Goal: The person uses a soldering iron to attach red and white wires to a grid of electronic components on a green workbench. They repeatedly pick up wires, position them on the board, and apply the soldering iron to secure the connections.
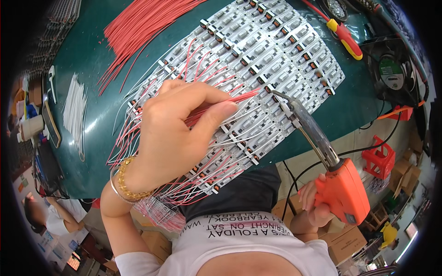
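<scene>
My left hand point(172, 133) fills the middle of the frame, thumb and fingers pinched on a small bundle of red wires point(230, 99) whose ends point right, over the white panel of small circuit boards point(271, 46) that runs from the lower centre up to the upper right on the green table point(87, 115). My right hand point(313, 202), at lower right, is clenched around the orange grip of a soldering gun point(343, 188); its long metal barrel slants up-left and the tip sits at the boards just beside the wire ends. My own left hand hides much of the panel's middle — red and white leads already fixed fan out from under it toward the lower left. A loose sheaf of red wires point(138, 27) lies at upper left, cut white wires point(76, 110) at left, a red-and-yellow screwdriver point(345, 39) and a small black fan point(391, 71) at upper right.
</scene>
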The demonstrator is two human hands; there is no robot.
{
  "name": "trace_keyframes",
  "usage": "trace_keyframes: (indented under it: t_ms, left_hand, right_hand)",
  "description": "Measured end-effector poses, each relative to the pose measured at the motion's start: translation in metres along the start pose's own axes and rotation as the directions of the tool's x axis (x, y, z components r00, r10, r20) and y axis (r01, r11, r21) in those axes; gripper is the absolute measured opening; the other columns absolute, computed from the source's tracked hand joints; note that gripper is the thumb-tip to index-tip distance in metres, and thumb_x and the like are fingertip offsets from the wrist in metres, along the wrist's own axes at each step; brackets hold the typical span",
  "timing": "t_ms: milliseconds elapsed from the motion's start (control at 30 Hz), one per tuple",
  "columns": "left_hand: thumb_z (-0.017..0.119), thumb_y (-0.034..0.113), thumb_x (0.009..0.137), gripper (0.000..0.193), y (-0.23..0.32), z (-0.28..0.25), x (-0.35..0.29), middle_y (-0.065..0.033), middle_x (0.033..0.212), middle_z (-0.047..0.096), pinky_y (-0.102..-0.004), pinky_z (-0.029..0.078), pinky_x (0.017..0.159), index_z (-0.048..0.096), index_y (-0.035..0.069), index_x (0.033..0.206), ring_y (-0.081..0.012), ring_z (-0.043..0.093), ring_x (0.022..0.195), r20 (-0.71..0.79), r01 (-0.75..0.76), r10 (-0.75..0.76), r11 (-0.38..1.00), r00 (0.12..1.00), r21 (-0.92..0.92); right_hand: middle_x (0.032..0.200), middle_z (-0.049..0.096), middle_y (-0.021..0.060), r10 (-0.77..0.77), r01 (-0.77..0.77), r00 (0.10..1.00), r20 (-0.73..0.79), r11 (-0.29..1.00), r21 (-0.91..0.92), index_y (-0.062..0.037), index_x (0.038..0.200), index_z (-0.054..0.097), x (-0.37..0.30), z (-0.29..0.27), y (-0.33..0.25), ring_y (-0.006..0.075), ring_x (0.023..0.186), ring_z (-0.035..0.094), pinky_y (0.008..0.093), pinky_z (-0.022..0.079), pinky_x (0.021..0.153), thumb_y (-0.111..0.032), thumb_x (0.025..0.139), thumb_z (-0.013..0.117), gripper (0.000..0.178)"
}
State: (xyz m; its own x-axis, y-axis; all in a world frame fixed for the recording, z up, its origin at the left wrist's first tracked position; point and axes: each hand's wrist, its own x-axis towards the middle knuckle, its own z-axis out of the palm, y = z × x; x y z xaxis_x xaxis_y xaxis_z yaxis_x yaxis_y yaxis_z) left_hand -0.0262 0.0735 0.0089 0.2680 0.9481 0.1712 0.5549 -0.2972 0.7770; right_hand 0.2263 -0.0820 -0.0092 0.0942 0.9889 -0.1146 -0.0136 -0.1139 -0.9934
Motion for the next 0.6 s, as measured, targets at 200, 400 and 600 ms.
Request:
trace_keyframes:
  t_ms: [200, 400, 600]
  left_hand:
    - [0.071, 0.004, 0.080, 0.006, 0.015, -0.006, 0.003, -0.0097, 0.069, 0.062, -0.0307, 0.043, 0.054, 0.067, 0.001, 0.083, -0.0218, 0.057, 0.061, -0.005, 0.183, -0.183, 0.982, 0.983, -0.036]
    - [0.071, 0.004, 0.081, 0.008, 0.010, 0.004, 0.005, -0.0060, 0.070, 0.059, -0.0254, 0.041, 0.055, 0.065, 0.000, 0.082, -0.0126, 0.053, 0.061, -0.001, 0.045, -0.045, 0.997, 0.999, 0.065]
    - [0.072, 0.001, 0.078, 0.008, 0.004, 0.011, 0.005, -0.0065, 0.067, 0.054, -0.0284, 0.035, 0.050, 0.065, 0.001, 0.081, -0.0148, 0.047, 0.054, -0.001, 0.036, -0.036, 0.995, 0.999, 0.098]
  right_hand:
    - [0.049, 0.045, -0.0040, -0.063, 0.062, 0.997, 0.033, 0.998, 0.028, 0.0057, 0.133, 0.039, -0.009, -0.011, 0.013, 0.0094, 0.042, 0.043, 0.0241, 0.039, 0.048, -0.061, 0.087, 0.056, 0.083]
    - [0.055, 0.050, 0.0022, -0.053, 0.047, 0.998, 0.021, 0.975, 0.217, -0.0063, 0.064, 0.051, 0.005, -0.006, 0.008, 0.0160, 0.047, 0.050, 0.0299, 0.037, 0.044, -0.049, 0.081, 0.072, 0.050]
    - [0.057, 0.053, 0.0042, -0.133, 0.110, 0.986, 0.101, 0.973, 0.205, -0.0034, 0.068, 0.055, 0.004, -0.017, 0.022, 0.0179, 0.045, 0.049, 0.0300, 0.038, 0.043, -0.039, 0.083, 0.073, 0.043]
